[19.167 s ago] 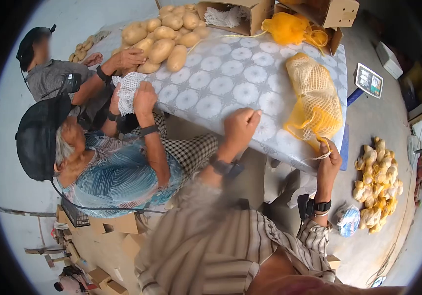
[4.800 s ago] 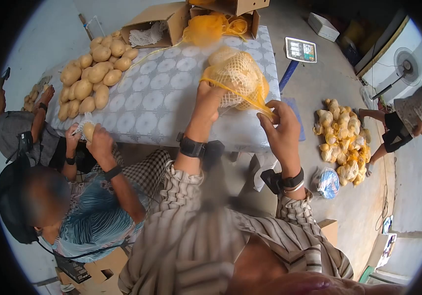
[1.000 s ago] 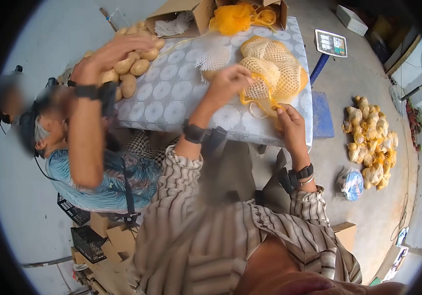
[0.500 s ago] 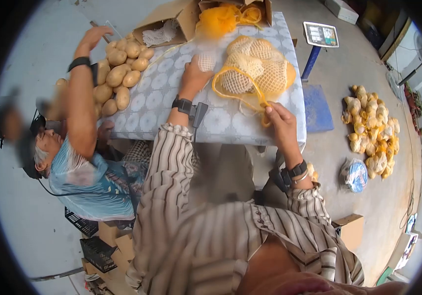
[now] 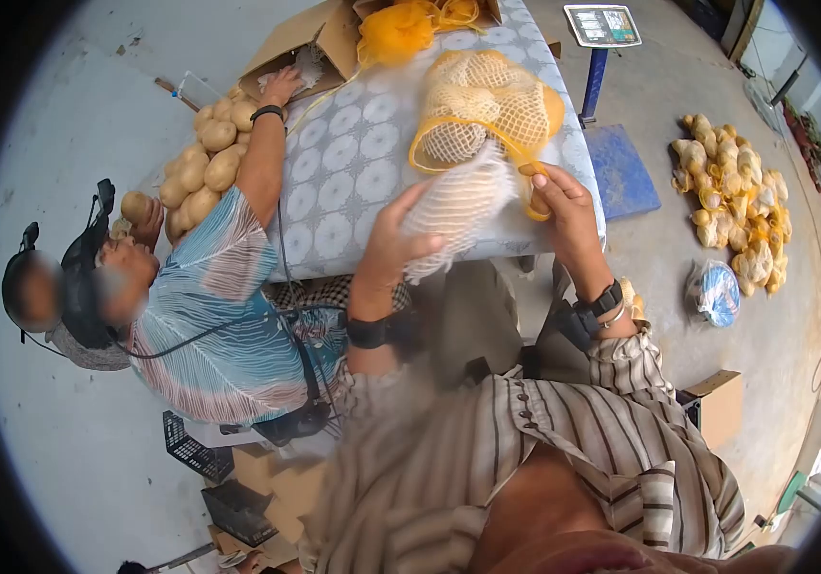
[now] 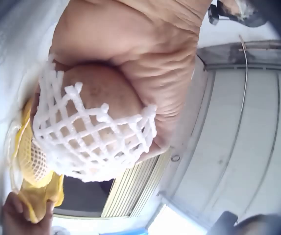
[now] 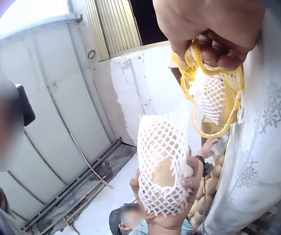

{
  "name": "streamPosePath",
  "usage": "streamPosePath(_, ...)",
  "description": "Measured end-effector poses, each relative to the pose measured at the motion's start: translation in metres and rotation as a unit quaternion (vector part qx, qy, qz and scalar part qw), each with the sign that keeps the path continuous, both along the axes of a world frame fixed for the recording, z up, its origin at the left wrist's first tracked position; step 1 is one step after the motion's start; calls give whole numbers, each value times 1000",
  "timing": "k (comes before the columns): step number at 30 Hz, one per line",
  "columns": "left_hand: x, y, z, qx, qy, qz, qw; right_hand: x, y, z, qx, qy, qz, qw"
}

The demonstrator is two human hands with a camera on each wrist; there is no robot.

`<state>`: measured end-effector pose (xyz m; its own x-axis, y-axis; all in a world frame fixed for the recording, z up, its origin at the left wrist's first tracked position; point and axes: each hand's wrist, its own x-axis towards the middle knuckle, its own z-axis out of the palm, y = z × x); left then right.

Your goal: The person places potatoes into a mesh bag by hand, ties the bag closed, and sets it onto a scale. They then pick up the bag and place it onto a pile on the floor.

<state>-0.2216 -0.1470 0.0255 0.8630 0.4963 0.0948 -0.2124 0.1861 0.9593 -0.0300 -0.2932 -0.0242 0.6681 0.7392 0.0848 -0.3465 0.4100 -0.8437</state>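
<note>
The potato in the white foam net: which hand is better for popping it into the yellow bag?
Probably the left hand: it holds the potato near the bag's open mouth. The right hand is busy pinching the edge of the yellow bag.

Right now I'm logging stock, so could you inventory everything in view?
Table: one, patterned grey-white, centre.
Mesh bag: one, yellow, on table.
Netted potato: one, tan and white, near bag's mouth.
Loose potatoes: many, tan, table's left.
Cartons: at least two, brown, table's far end.
Net heap: one, orange, by cartons.
Scale: one, blue base, right of table.
Filled bags: several, yellow-white, far right.
Wrapped bundle: one, blue-white, near filled bags.
Crates: two, black, lower left.
Other boxes: several, brown, lower left and right.
People: at least two, dark-capped, left.
Left hand: one, gripping netted potato.
Right hand: one, pinching bag edge.
</note>
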Motion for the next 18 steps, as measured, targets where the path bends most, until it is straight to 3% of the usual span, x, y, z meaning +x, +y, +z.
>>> streamPosePath(2,27,-7,8,207,57,-82,973,-2,-11,2,3,-2,-4,1000)
streamPosePath(4,42,-24,14,236,64,-89,966,-2,-29,9,8,-8,-10,1000)
streamPosePath(9,61,-42,21,266,97,-98,954,-3,-67,27,-46,-152,-34,987)
streamPosePath(11,72,-47,18,361,64,-28,930,-2,-71,28,-46,-148,-26,988)
streamPosePath(15,89,-41,3,432,70,13,899,-1,-74,22,-69,-116,33,990)
streamPosePath(17,96,-39,2,537,75,104,834,-4,-76,20,-87,-88,56,991)
streamPosePath(18,100,-34,0,536,75,100,835,-3,-75,20,-104,-61,81,989)
